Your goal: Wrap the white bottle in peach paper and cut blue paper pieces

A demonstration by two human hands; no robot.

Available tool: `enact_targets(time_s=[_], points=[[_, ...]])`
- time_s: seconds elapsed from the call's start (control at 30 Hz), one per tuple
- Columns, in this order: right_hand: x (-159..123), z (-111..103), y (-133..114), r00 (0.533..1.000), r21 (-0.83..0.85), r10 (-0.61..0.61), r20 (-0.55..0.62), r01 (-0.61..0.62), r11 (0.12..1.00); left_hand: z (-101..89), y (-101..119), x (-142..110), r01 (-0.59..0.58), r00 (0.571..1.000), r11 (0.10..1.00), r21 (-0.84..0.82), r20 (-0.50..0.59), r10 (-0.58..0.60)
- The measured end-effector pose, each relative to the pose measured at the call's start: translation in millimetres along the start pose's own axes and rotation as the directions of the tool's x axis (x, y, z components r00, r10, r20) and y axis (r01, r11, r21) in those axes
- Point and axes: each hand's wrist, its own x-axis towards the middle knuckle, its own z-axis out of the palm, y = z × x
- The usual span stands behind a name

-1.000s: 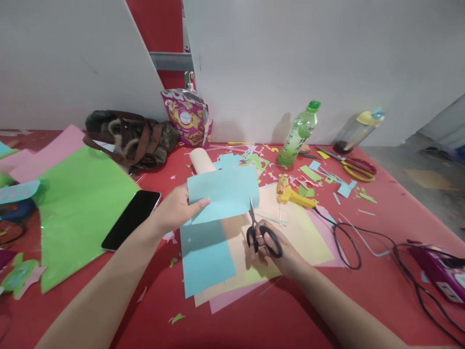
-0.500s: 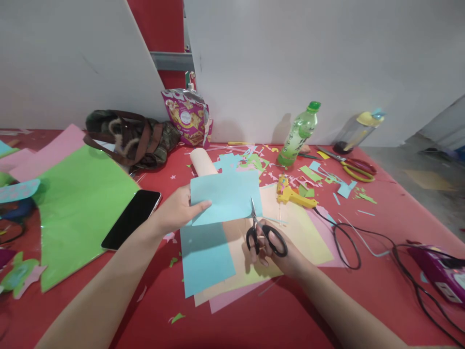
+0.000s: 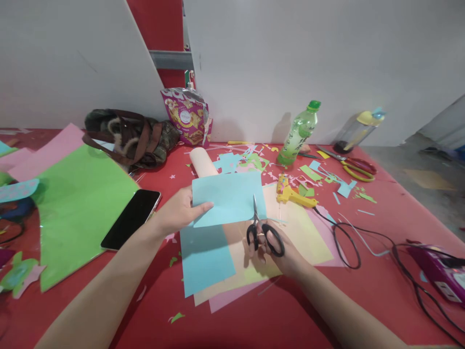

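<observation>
Pinched in my left hand (image 3: 181, 211) is the left edge of a light blue sheet of paper (image 3: 228, 196), held above the table with my thumb across its face. My right hand (image 3: 274, 249) has its fingers through the black handles of a pair of scissors (image 3: 255, 218), whose blades point up at the sheet's lower right edge. The lower blade is hidden behind the paper. Below both hands lies a stack of coloured sheets, with a blue sheet (image 3: 207, 264) on the left and peach, yellow and pink ones beside it.
A yellow glue gun (image 3: 294, 196) with a black cord lies right of the stack. Paper scraps, a green bottle (image 3: 300, 135) and larger scissors (image 3: 352, 166) are behind it. On the left are a phone (image 3: 131, 219), a green sheet (image 3: 82, 203) and a camouflage bag (image 3: 132, 138).
The blue sheet and my left hand have shifted slightly right and down. The scissors have moved a little right with it, and their handles spread, then closed somewhat.
</observation>
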Motion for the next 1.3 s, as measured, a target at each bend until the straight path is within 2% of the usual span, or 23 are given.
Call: enact_targets(time_s=[0.43, 0.67, 0.97, 1.1, 1.2, 1.3], points=[[0, 0, 1, 0.999, -0.03, 0.021, -0.048, -0.022, 0.999, -3.2, 0, 0, -0.013, 1.0, 1.0, -0.012, 0.016, 0.013], [1, -1, 4, 0.998, -0.028, -0.006, -0.064, 0.005, 1.0, -7.0, -1, 2, -0.023, 1.0, 0.998, -0.058, 0.002, 0.024], [-1, -2, 5, 0.995, -0.072, 0.062, -0.072, -0.067, 0.995, -14.9, 2, 3, 0.012, 0.997, 0.992, -0.129, -0.071, -0.021], [-1, -1, 8, 0.995, -0.078, 0.073, -0.067, -0.078, 0.994, -14.4, 2, 5, -0.002, 0.985, 0.982, -0.187, -0.171, -0.031], [0, 1, 11, 0.996, -0.049, 0.039, -0.084, -0.043, 0.998, -7.5, 4, 7, -0.049, 0.977, 0.906, -0.421, -0.207, -0.044], [0, 5, 13, 0.99, -0.016, -0.012, -0.141, 0.01, 1.0, 5.3, 7, 6, -0.095, 0.99, 0.702, -0.706, -0.14, -0.006]])
